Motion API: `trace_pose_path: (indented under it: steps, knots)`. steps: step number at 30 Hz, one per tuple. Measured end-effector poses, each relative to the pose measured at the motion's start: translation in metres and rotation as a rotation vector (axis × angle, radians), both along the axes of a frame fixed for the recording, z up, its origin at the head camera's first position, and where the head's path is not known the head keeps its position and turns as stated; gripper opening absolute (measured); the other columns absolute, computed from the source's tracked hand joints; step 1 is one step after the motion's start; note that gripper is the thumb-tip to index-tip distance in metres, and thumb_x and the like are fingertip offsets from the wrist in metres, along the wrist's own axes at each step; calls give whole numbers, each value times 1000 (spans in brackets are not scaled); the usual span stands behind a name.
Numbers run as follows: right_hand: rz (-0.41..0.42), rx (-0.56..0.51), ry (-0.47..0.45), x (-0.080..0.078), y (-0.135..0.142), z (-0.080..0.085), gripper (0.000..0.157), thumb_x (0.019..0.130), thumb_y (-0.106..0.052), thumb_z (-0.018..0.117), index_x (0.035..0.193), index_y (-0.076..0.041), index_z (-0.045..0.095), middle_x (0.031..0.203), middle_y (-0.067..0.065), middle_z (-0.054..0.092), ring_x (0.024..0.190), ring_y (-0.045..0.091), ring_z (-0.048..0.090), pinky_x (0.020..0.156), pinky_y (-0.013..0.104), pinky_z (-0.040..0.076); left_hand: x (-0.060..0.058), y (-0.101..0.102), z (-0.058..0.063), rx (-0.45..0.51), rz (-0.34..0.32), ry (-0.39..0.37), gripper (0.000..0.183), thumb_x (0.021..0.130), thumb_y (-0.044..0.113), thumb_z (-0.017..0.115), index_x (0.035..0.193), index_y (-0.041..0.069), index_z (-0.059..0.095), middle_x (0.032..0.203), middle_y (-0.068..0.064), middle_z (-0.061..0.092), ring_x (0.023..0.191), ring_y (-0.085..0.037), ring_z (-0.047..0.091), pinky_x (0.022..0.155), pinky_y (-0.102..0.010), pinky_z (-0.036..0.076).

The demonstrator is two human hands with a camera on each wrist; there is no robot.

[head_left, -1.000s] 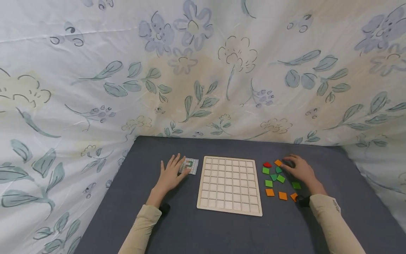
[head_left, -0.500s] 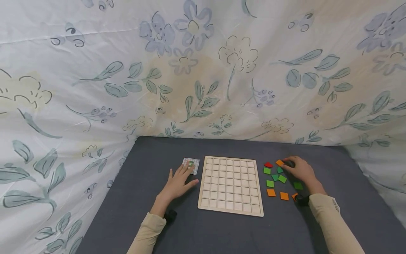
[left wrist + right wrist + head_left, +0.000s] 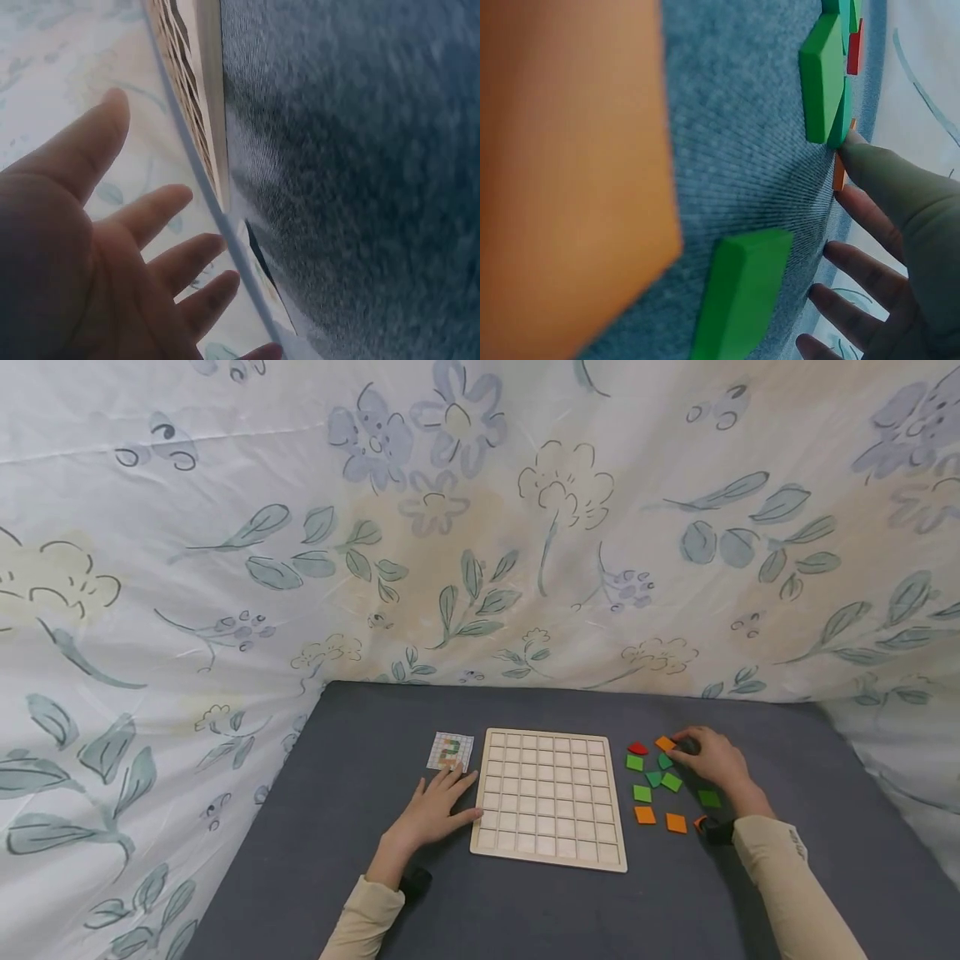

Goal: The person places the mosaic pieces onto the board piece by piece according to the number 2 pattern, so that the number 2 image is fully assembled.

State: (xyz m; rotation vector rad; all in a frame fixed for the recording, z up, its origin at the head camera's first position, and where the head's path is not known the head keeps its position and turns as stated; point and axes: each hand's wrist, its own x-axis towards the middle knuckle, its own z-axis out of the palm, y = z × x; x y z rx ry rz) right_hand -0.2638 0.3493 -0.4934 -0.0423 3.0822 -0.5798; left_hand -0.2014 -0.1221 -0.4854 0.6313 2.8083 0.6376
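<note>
My left hand (image 3: pixel 431 814) is open with spread fingers, beside the left edge of a square wooden grid board (image 3: pixel 551 793). Its fingertips lie at the lower edge of a small printed card (image 3: pixel 448 747), and its thumb tip overlaps the board's rim. In the left wrist view the palm and outstretched fingers hold nothing. Over on the right, my right hand (image 3: pixel 716 764) pinches a flat orange tile (image 3: pixel 839 171) between thumb and index finger, low at the table. Its other fingertips reach down near the dark cloth.
Several green tiles (image 3: pixel 671 782), a red piece (image 3: pixel 637 748) and more orange tiles (image 3: pixel 645 815) lie loose right of the board. One orange tile (image 3: pixel 701 822) is partly hidden by the right wrist's strap. A floral curtain (image 3: pixel 480 527) hangs behind the dark tabletop (image 3: pixel 525 910).
My left hand has slid right and toward me, off the card and over to the board's edge, uncovering the card's coloured pattern. The right hand has stayed at the orange tile.
</note>
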Motion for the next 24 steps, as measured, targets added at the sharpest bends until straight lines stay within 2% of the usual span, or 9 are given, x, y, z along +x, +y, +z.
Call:
trace_pose_path:
  steps: [14,24]
  knots:
    - [-33,4,4,0,-2,-1,37,86,-28,66,110,0,63,123,31,46,106,51,44,80,64,38,3,0,-4,13,-84,-107,76,85,50,61,147,17,30,153,-14,20,142,-35,12,106,-67,8]
    - [-41,-6,-13,-3,-2,-5,37,90,-26,61,116,0,59,125,32,45,108,52,43,83,65,37,2,-3,-7,8,-116,-116,77,84,46,64,147,17,31,154,-14,17,142,-35,12,106,-66,7]
